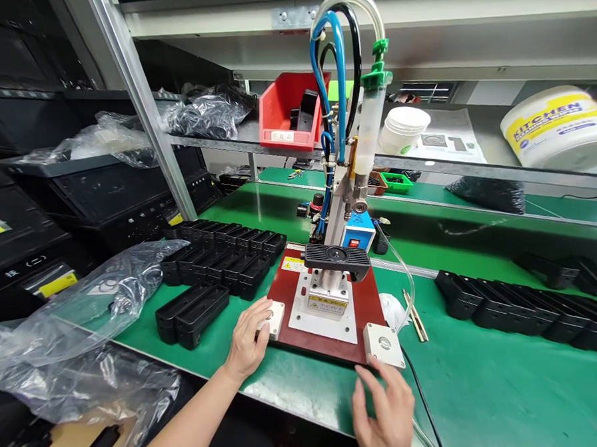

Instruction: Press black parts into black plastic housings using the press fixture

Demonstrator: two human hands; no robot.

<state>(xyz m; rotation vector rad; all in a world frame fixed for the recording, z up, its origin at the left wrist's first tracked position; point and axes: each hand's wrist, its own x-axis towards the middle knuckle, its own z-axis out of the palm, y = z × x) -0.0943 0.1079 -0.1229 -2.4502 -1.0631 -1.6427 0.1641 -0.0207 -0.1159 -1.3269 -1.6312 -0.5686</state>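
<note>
My left hand (248,337) lies over the left white button box (276,320), its fingers stretched across the button. Just in front of the right white button box (384,344) is my right hand (384,409), fingers bent and apart, with nothing in it. Between the two boxes stands a bench dispensing machine on a dark red base plate (370,300). A black plastic housing (336,256) with a ribbed top and a round centre sits on its metal fixture (328,295). Above the housing hangs a syringe (371,116) with a green cap.
Rows of black housings (203,312) stand left of the machine, and more black housings (508,309) line the right. Clear plastic bags (126,279) spread over the left edge. A red bin (290,110) and a white tub (404,128) rest on the shelf. Tweezers (416,316) lie beside the base.
</note>
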